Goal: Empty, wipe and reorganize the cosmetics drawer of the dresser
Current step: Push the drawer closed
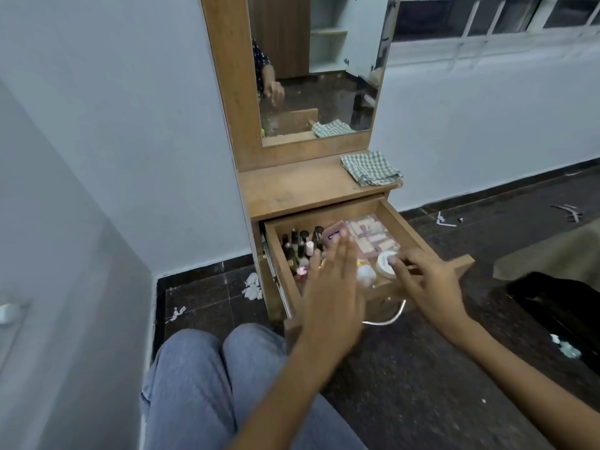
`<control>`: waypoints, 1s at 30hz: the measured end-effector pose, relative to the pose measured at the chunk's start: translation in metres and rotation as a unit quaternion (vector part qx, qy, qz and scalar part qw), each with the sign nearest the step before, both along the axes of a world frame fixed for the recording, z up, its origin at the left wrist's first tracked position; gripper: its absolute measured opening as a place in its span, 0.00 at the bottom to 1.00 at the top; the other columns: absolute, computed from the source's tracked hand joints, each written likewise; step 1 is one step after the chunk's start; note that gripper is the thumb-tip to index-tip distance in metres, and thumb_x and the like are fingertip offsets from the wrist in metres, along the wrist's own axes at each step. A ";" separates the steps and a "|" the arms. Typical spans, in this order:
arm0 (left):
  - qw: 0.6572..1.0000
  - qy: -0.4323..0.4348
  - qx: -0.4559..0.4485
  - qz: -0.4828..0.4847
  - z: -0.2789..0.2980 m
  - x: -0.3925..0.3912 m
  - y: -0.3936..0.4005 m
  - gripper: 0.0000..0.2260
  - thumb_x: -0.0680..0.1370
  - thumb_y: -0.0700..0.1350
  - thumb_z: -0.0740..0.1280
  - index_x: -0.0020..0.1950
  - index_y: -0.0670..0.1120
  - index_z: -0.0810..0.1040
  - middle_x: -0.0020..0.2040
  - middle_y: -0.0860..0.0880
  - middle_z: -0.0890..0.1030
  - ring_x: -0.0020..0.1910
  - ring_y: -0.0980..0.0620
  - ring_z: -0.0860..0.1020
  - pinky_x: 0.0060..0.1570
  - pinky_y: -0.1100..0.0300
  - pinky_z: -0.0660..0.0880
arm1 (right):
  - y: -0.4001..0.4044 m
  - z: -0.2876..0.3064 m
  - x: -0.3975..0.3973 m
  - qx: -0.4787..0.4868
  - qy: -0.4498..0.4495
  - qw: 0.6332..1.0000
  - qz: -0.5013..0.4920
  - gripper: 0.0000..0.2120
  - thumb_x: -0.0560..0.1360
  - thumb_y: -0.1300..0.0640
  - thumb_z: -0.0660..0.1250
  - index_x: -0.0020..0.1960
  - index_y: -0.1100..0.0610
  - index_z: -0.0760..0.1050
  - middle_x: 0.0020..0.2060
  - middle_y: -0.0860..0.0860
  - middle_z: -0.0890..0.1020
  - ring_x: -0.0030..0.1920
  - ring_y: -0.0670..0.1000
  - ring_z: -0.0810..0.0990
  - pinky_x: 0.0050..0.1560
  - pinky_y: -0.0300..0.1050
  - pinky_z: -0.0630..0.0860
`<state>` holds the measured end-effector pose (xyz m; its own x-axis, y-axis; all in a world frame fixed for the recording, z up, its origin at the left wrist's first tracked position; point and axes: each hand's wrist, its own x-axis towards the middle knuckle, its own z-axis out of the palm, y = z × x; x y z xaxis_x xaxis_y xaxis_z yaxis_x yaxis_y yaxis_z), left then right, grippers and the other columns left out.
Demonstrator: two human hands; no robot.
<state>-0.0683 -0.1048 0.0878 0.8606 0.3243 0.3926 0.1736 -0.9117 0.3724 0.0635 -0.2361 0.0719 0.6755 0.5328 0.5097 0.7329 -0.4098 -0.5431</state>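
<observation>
Knees [207, 378] in foreground; both hands over full drawer [409, 228]: left hand [334, 287] flat, empty, fingers pointing inward; right hand [428, 280] nearer, fingertips touching white jar [386, 264] at drawer's front. Cloth [371, 167] on counter behind drawer.

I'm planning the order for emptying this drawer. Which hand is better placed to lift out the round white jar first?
Probably the right hand: its fingertips already lie at the white jar near the drawer front. The left hand hovers flat and open over the middle, nearer the bottles.
</observation>
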 end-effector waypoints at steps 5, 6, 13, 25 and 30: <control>0.997 0.047 0.048 -0.027 -0.073 -0.033 -0.073 0.32 0.77 0.51 0.61 0.77 0.43 0.53 0.78 0.45 0.51 0.77 0.48 0.49 0.73 0.51 0.46 | -0.054 -0.074 -0.047 -0.072 -0.092 0.993 -0.019 0.21 0.79 0.47 0.57 0.63 0.60 0.75 0.64 0.58 0.72 0.64 0.57 0.71 0.63 0.50 0.70; 0.996 0.072 0.054 -0.009 -0.086 -0.035 -0.074 0.34 0.75 0.52 0.66 0.77 0.43 0.56 0.78 0.44 0.53 0.76 0.48 0.50 0.72 0.50 0.46 | -0.056 -0.091 -0.049 -0.106 -0.107 0.989 -0.005 0.23 0.78 0.47 0.57 0.68 0.59 0.71 0.70 0.61 0.67 0.70 0.60 0.66 0.68 0.54 0.65; 0.966 0.204 0.118 0.103 -0.112 -0.034 -0.063 0.36 0.80 0.52 0.58 0.76 0.41 0.38 0.74 0.45 0.30 0.73 0.50 0.32 0.67 0.49 0.24 | -0.025 -0.150 -0.047 -0.229 -0.145 0.962 0.026 0.28 0.81 0.42 0.45 0.77 0.53 0.50 0.77 0.58 0.41 0.77 0.58 0.42 0.72 0.61 0.55; 0.962 0.217 0.121 0.111 -0.106 -0.007 -0.025 0.33 0.83 0.52 0.51 0.74 0.41 0.32 0.71 0.46 0.24 0.69 0.49 0.25 0.66 0.49 0.26 | 0.024 -0.155 -0.022 -0.221 -0.098 0.969 0.038 0.31 0.80 0.44 0.51 0.78 0.51 0.44 0.77 0.60 0.45 0.77 0.63 0.48 0.74 0.63 0.54; 0.960 0.215 0.141 0.111 -0.101 0.013 0.010 0.31 0.83 0.52 0.50 0.75 0.41 0.34 0.72 0.47 0.26 0.70 0.51 0.27 0.68 0.49 0.27 | 0.055 -0.147 0.000 -0.239 -0.085 0.966 0.046 0.29 0.81 0.42 0.47 0.78 0.52 0.46 0.77 0.61 0.46 0.77 0.64 0.47 0.74 0.63 0.54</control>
